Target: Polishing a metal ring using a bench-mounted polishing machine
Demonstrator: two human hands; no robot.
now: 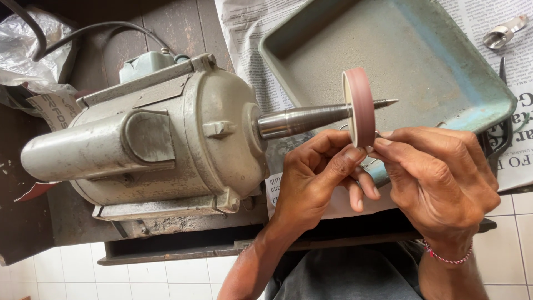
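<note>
the left hand point(319, 180) and the right hand point(438, 178) meet just under the reddish-brown wheel point(360, 105), fingertips pinched together at its lower rim; between them sits something small and thin, a bit of metal perhaps, though it is mostly hidden by the fingers and i cannot tell what it is; both hands are closed narrow around it, the left thumb and forefinger pressing from one side, the right thumb and forefinger from the other; the piece seems to touch the wheel's edge or lie just beside it.

the wheel sits on a tapered steel spindle point(302, 119) whose threaded tip pokes out past it to the right; the spindle comes out of a heavy grey motor point(150, 139) lying on its side on a dark wooden bench point(183, 22); a black cable point(111, 28) runs off behind the motor.

behind the wheel lies a shallow blue-green metal tray point(472, 61), worn and dusty inside, resting on sheets of newspaper point(244, 33); a small shiny metal piece point(502, 33) lies on the paper near the far right corner; crumpled plastic point(28, 50) sits at the far left; a red and white thread band point(447, 256) circles the right wrist; pale floor tiles point(155, 278) show below the bench.
</note>
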